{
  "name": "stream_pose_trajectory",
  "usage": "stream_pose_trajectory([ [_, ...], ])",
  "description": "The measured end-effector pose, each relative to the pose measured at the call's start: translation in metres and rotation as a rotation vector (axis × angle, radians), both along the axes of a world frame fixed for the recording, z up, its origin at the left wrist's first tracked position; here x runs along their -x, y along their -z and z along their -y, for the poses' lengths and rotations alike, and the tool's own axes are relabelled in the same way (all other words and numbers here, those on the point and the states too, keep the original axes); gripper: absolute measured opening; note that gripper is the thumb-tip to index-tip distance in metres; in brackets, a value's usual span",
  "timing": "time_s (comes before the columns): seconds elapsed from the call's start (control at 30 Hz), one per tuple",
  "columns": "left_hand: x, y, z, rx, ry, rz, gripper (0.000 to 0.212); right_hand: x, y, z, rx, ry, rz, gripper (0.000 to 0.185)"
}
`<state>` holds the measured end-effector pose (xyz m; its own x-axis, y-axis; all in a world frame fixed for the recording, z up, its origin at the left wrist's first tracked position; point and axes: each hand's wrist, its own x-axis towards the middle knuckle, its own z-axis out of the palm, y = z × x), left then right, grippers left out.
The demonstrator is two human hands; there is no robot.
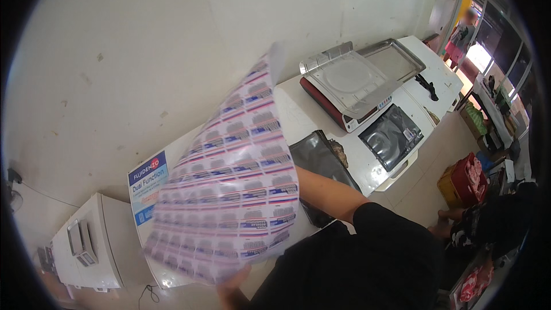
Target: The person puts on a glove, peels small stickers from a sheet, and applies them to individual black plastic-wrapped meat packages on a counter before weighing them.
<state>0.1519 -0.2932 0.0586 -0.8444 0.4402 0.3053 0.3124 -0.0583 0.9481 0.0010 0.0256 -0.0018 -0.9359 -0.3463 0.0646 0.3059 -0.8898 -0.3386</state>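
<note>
A large, thin, translucent sheet of printed labels [241, 189] is raised in front of me, curved and partly motion-blurred. Repeated blue, red and barcode prints cover it. At its lower edge, my left hand [233, 283] has thumb and fingers closed on the sheet. My right forearm [327, 193] reaches behind the sheet's right side, which hides my right hand. Beneath it is a white chest freezer [297, 110] with a Fujidenzo sticker [148, 187]. Black plastic bags [320, 161] lie beside my right forearm.
A weighing scale [351, 84], a metal tray [394, 58] and a packet of black bags [392, 137] lie on the freezer top. Another scale [82, 241] sits on a second freezer. A co-worker [486, 224] is at right, near stacked crates [462, 181]. Someone [462, 34] stands by the doorway.
</note>
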Motion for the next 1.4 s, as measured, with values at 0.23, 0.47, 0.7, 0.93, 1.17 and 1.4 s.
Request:
stream_pose_trajectory([
  [0.23,0.027,0.119,0.020,0.209,-0.322,0.657,0.050,0.007,0.034,-0.054,-0.321,0.208,0.105,0.065],
  [0.47,0.024,0.158,0.015,-0.126,-0.356,0.795,0.008,-0.032,0.043,-0.099,-0.264,0.372,0.359,0.068],
  [0.7,0.018,0.133,-0.048,-0.300,-0.522,0.647,0.024,-0.045,0.037,-0.024,-1.113,0.394,-0.181,0.040],
  [0.93,0.003,0.125,-0.061,-0.300,-0.680,0.520,0.012,-0.082,0.008,0.059,-1.462,0.248,-1.111,0.047],
  [1.17,0.009,0.106,-0.067,-0.287,-0.770,0.335,0.010,-0.092,0.004,0.074,-1.589,0.265,-1.140,0.065],
  [1.4,0.052,0.067,-0.052,0.033,-0.737,0.085,0.012,-0.063,-0.016,0.094,-1.608,0.426,-1.018,0.069],
])
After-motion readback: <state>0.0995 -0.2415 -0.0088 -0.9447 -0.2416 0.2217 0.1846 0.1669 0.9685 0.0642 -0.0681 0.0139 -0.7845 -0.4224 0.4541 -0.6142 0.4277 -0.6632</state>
